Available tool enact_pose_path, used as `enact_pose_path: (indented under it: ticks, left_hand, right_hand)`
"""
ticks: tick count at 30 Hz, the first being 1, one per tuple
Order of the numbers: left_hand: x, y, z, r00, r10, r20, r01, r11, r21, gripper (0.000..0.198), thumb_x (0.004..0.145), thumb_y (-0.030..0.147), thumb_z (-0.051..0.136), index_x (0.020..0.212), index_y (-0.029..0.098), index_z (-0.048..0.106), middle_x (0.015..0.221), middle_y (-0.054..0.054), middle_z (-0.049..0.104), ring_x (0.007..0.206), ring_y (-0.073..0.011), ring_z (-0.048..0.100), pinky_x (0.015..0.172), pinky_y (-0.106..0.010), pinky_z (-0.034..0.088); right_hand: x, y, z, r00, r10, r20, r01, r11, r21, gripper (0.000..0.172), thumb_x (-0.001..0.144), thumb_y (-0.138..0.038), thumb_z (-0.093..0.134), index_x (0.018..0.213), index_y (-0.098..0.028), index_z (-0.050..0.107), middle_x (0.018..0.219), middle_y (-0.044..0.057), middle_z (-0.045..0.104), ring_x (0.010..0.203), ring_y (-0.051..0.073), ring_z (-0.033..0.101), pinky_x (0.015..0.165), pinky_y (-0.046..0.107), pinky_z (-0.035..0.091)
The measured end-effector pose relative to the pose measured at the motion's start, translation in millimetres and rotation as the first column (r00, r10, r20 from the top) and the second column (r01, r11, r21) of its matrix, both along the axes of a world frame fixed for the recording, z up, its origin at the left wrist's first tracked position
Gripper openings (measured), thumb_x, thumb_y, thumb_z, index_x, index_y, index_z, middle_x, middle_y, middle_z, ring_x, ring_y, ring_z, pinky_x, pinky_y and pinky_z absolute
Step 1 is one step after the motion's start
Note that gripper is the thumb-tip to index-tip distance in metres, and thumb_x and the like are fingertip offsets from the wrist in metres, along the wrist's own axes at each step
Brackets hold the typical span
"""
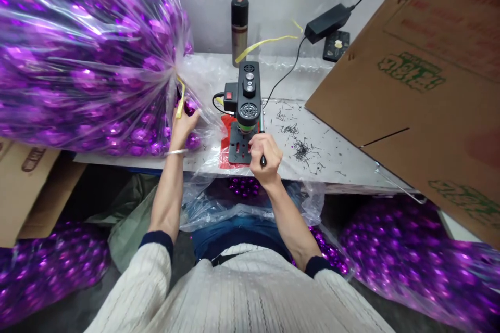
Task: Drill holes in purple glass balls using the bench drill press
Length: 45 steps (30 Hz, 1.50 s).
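My right hand (pixel 266 158) is wrapped round the black handle of a lever (pixel 263 160) on a small black bench press (pixel 249 96). The press has vented grilles on top and a slotted base plate (pixel 235 152) over red plastic. My left hand (pixel 185 126) reaches to the gathered mouth of a large clear bag (pixel 175 65) full of shiny purple balls (pixel 117 86). Its thumb stands apart from the fingers, which are partly hidden, and a purple ball (pixel 190 108) shows between them. A yellow tie (pixel 180 99) hangs over this hand.
Dark wire bits (pixel 300 150) litter the table right of the press. Behind it stand a spray can (pixel 239 28) and a power adapter (pixel 328 23) with its cord. A cardboard box (pixel 422 88) leans in at right. More purple balls (pixel 244 186) lie in clear plastic at my lap.
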State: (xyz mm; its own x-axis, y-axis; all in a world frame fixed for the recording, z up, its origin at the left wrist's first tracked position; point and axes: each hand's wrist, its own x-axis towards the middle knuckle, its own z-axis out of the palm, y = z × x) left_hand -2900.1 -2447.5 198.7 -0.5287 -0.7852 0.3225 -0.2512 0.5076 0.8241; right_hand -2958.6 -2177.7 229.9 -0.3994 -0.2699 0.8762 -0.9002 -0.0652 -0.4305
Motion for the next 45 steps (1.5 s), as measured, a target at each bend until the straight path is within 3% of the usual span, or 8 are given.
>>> enact_pose_path:
  ticks: [5,12,16,23,28,37,40,45]
  left_hand:
    - [56,86,-17.8,0.936,0.049,-0.35,0.148,0.845,0.514,0.06,0.078,0.058,0.073,0.125,0.024,0.056,0.108,-0.006,0.068,0.074,-0.0138,0.068,0.063,-0.024,0.055]
    - [72,180,-49.9,0.857,0.156,-0.491,0.463,0.185,0.867,0.033,0.093,0.044,0.06,0.109,0.016,0.066,0.1,-0.01,0.075,0.081,-0.0156,0.071,0.071,-0.024,0.057]
    - [65,191,-49.2,0.826,0.245,-0.508,0.518,0.028,0.855,0.025,0.094,0.035,0.058,0.103,0.014,0.067,0.092,-0.009,0.075,0.078,-0.0163,0.072,0.071,-0.025,0.058]
    - [58,182,-48.4,0.797,0.276,-0.537,0.516,0.149,0.843,0.024,0.086,0.023,0.067,0.109,0.017,0.067,0.1,-0.005,0.075,0.09,-0.0171,0.071,0.085,-0.03,0.057]
    - [57,178,-49.2,0.84,0.191,-0.507,0.469,0.214,0.857,0.04,0.081,0.04,0.075,0.114,0.02,0.065,0.092,-0.004,0.074,0.071,-0.0136,0.07,0.067,-0.024,0.057]
    - [57,193,-42.5,0.893,-0.025,-0.45,0.326,0.725,0.607,0.061,0.067,0.032,0.087,0.122,0.023,0.062,0.132,-0.006,0.062,0.119,-0.0217,0.059,0.108,-0.033,0.044]
    - [56,193,-43.5,0.884,0.005,-0.468,0.339,0.68,0.649,0.054,0.075,0.041,0.081,0.122,0.024,0.062,0.13,-0.005,0.062,0.117,-0.0207,0.059,0.105,-0.033,0.046]
    - [55,186,-42.5,0.814,0.213,-0.54,0.424,0.418,0.803,0.036,0.085,0.051,0.068,0.106,0.022,0.063,0.108,-0.003,0.068,0.092,-0.0151,0.065,0.08,-0.028,0.058]
  right_hand:
    - [-2,1,-0.5,1.0,0.004,0.031,-0.006,0.999,0.036,0.026,0.095,-0.015,0.038,0.073,-0.021,0.049,0.071,0.002,0.056,0.072,0.014,0.059,0.066,0.029,0.049]
    - [-3,2,-2.2,1.0,0.009,0.005,-0.009,1.0,-0.013,0.025,0.096,-0.016,0.038,0.076,-0.021,0.052,0.072,0.002,0.057,0.072,0.015,0.059,0.066,0.03,0.048]
    - [-3,2,-2.4,1.0,0.027,-0.011,-0.027,0.999,-0.018,0.026,0.095,-0.014,0.039,0.073,-0.021,0.051,0.069,0.001,0.056,0.071,0.015,0.059,0.066,0.03,0.047]
    - [-5,4,-1.4,0.999,0.022,-0.047,-0.022,1.0,-0.004,0.025,0.094,-0.009,0.041,0.072,-0.022,0.048,0.068,0.001,0.055,0.071,0.015,0.059,0.065,0.029,0.046]
    - [-7,7,4.0,0.998,0.024,-0.058,-0.022,0.999,0.032,0.026,0.093,-0.009,0.041,0.072,-0.022,0.048,0.068,0.001,0.056,0.069,0.014,0.059,0.063,0.028,0.046]
    - [-7,8,4.6,0.998,0.017,-0.06,-0.015,0.999,0.039,0.023,0.092,-0.008,0.042,0.075,-0.021,0.051,0.072,0.003,0.059,0.07,0.014,0.059,0.065,0.028,0.047]
    - [-6,8,5.3,0.998,0.023,-0.059,-0.021,0.999,0.038,0.024,0.092,-0.008,0.042,0.074,-0.021,0.051,0.071,0.003,0.059,0.07,0.014,0.059,0.064,0.028,0.046]
    - [-6,8,5.7,0.998,0.021,-0.054,-0.019,0.999,0.041,0.025,0.093,-0.01,0.041,0.073,-0.021,0.051,0.072,0.003,0.06,0.069,0.014,0.059,0.064,0.028,0.047]
